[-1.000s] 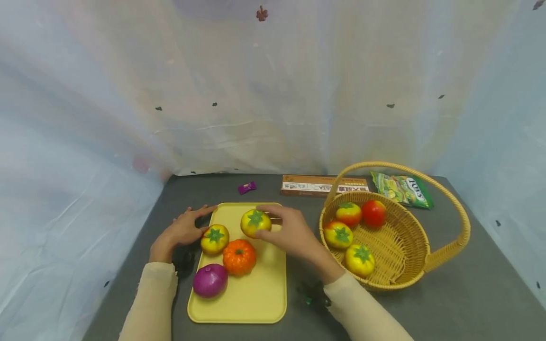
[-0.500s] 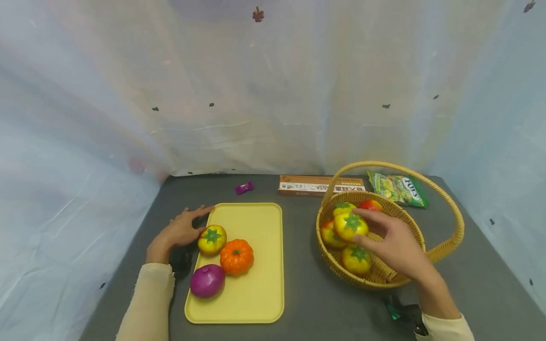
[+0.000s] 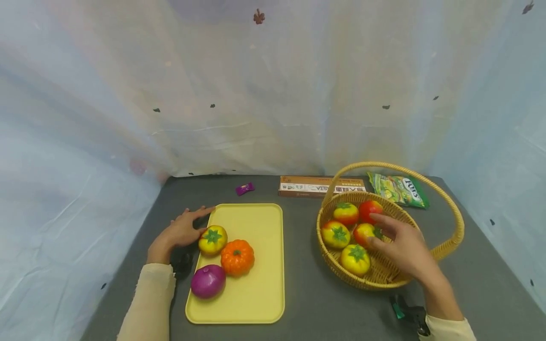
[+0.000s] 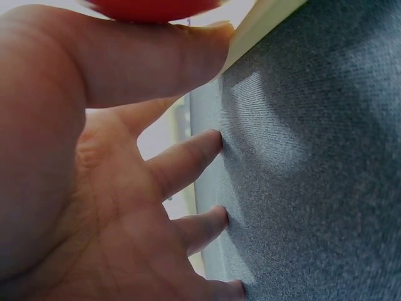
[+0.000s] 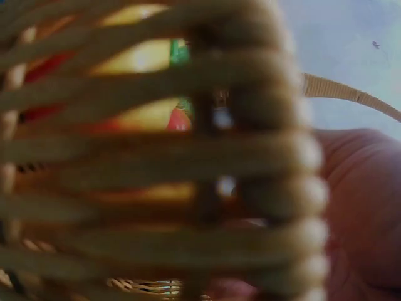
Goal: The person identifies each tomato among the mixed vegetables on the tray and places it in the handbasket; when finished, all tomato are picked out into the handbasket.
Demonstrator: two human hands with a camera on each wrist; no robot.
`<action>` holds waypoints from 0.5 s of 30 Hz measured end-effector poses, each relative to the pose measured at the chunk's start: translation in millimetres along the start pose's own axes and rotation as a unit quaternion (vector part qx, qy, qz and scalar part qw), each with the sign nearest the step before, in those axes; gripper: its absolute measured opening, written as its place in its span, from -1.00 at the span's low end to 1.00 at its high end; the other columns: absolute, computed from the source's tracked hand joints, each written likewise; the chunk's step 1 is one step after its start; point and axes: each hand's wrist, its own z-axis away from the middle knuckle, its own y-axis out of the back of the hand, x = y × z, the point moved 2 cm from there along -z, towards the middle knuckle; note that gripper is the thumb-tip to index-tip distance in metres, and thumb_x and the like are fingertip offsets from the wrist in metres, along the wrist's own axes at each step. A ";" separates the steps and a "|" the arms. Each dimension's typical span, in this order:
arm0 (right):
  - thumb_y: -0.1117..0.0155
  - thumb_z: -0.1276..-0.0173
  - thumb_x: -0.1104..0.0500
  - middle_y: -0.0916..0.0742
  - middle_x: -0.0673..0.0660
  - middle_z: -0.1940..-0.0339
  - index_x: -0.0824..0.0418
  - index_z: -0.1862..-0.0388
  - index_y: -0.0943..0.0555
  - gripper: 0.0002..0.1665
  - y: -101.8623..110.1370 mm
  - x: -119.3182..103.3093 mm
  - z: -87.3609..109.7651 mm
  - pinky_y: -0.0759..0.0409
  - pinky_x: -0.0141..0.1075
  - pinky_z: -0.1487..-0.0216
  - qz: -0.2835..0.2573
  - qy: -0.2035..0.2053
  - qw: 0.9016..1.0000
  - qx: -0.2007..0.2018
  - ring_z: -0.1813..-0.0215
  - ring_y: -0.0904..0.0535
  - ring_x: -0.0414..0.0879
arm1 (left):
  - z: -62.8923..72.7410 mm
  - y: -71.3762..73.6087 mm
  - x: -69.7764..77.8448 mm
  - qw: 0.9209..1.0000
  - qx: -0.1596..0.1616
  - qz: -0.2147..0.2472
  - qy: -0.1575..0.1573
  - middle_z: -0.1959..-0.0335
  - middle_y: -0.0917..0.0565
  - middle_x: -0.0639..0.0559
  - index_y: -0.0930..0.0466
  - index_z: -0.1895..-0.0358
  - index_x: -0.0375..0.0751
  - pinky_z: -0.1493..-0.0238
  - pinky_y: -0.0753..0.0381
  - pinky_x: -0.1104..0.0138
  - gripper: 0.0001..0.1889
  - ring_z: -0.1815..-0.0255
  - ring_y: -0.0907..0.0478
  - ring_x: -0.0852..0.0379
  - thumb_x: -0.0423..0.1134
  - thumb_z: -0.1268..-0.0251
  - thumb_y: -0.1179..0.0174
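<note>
My left hand (image 3: pixel 182 229) rests at the left edge of the yellow tray (image 3: pixel 262 303), fingers spread. In the left wrist view its thumb (image 4: pixel 150 59) lies at the tray's rim and other fingertips touch the grey cloth. By that thumb sits a yellow persimmon (image 3: pixel 213 240), beside an orange pumpkin (image 3: pixel 237 257) and a purple onion (image 3: pixel 208 281). My right hand (image 3: pixel 401 244) reaches into the wicker basket (image 3: pixel 394 263), fingers apart around a red-yellow persimmon (image 3: pixel 363 235) lying tilted there. Basket weave (image 5: pixel 156 157) hides most of the right hand in the right wrist view.
The basket also holds several fruits, among them a yellow persimmon (image 3: pixel 355 260) and a red fruit (image 3: pixel 369 210). Its tall handle (image 3: pixel 458 227) arches over the right side. Behind lie a long pasta box (image 3: pixel 320 186), a green candy bag (image 3: pixel 401 190) and a purple wrapped sweet (image 3: pixel 245 189).
My right hand has carried a persimmon from the tray rightward to the basket, lowered it among the other fruits and loosened its fingers. The left hand has stayed by the tray.
</note>
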 end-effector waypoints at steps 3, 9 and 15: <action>-0.51 -0.52 0.06 -0.69 0.41 -0.46 0.29 -0.57 -0.54 -0.26 -2.4 0.9 -0.8 -0.72 0.27 -0.28 -0.003 0.003 1.000 0.003 -0.33 -0.72 0.46 | 0.0 -0.2 0.1 1.000 0.001 0.002 0.002 -0.74 -0.20 -0.41 -0.34 -0.72 0.04 -0.43 0.22 -0.76 -0.27 -0.71 0.14 -0.76 -0.20 -0.53 -0.30; -0.53 -0.51 0.00 -0.73 0.37 -0.42 0.22 -0.58 -0.55 -0.24 -3.1 -6.3 -0.2 -0.67 0.27 -0.35 -0.001 0.013 0.999 0.030 -0.36 -0.72 0.39 | 0.3 -0.7 1.4 1.000 0.002 0.004 0.005 -0.74 -0.20 -0.40 -0.34 -0.72 0.04 -0.44 0.22 -0.76 -0.26 -0.71 0.13 -0.76 -0.20 -0.53 -0.30; -0.53 -0.52 0.03 -0.79 0.25 -0.35 0.12 -0.53 -0.63 -0.34 -9.0 -30.4 -2.9 -0.76 0.01 -0.30 -0.037 0.062 0.996 0.061 -0.33 -0.76 0.28 | 0.9 -0.8 1.4 1.000 0.003 0.008 0.003 -0.74 -0.20 -0.41 -0.35 -0.72 0.03 -0.43 0.23 -0.76 -0.27 -0.71 0.14 -0.76 -0.22 -0.53 -0.29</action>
